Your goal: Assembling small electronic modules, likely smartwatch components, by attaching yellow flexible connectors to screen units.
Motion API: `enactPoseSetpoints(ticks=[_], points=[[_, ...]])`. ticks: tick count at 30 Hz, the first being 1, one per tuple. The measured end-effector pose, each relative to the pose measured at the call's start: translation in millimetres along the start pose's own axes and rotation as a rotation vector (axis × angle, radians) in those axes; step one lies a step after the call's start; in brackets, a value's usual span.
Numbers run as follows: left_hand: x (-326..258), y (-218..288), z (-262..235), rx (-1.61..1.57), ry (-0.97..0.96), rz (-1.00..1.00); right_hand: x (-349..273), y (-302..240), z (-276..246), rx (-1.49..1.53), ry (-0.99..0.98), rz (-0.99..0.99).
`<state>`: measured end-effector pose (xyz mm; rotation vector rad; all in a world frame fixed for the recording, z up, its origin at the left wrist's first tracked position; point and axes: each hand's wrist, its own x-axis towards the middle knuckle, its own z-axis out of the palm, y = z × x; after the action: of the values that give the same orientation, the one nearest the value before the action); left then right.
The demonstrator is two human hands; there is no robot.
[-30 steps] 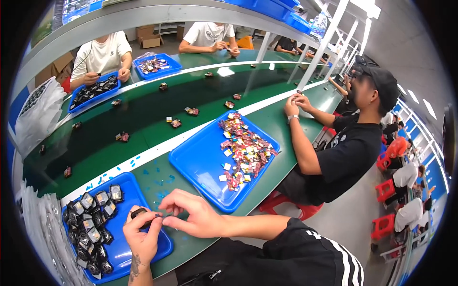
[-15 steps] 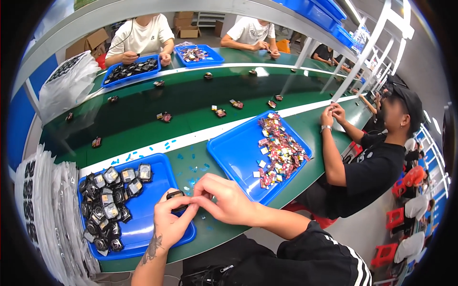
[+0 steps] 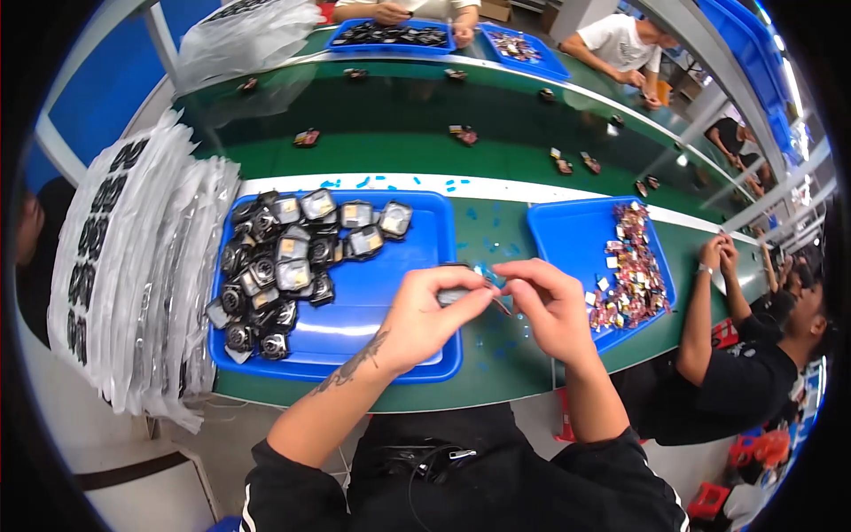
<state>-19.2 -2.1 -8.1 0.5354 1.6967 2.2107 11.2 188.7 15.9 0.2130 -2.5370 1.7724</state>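
A: Which structures dominate the view?

B: A dark green conveyor belt (image 3: 381, 155) crosses the upper half. Nearer the wearer runs a green bench (image 3: 519, 377), separated from the belt by a white rail (image 3: 514, 191). A co-worker in black (image 3: 736, 390) sits at the right, both hands raised near the bench edge. At the left stands a stack of clear plastic packaging (image 3: 115, 257) with dark contents or markings.

A: And the containers?

B: Two shallow blue trays rest on the bench. The left tray (image 3: 372, 315) carries a heap of black modules with clear covers (image 3: 292, 253), gathered toward its left side. The right tray (image 3: 560, 244) carries a pile of small red, white and yellow components (image 3: 634, 284), gathered toward its right side.

A: How are the hands disposed?

B: They meet between the trays. The left hand (image 3: 425, 310), over the left tray's right edge, holds a small dark-edged piece (image 3: 454, 296) in its curled fingers. The right hand (image 3: 554, 306) has its thumb and forefinger drawn narrow beside the left fingertips; whether they grip anything cannot be told.

A: The smallest items?

B: Loose blue tabs (image 3: 363, 183), scattered along the rail and on the bench between the trays.
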Motion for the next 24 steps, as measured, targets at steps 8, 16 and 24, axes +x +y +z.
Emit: enactPoseSetpoints(ticks=[8, 16, 24], points=[[-3, 8, -5, -0.074, -0.118, -0.158, -4, 2, 12, 0.239, 0.027, 0.123], [-13, 7, -7, -0.14, 0.067, -0.146, -9, -1, 16, -0.06, 0.041, -0.251], [-16, 8, -14, -0.15, -0.22, -0.251, -4, 10, 14, 0.317, -0.257, -0.305]])
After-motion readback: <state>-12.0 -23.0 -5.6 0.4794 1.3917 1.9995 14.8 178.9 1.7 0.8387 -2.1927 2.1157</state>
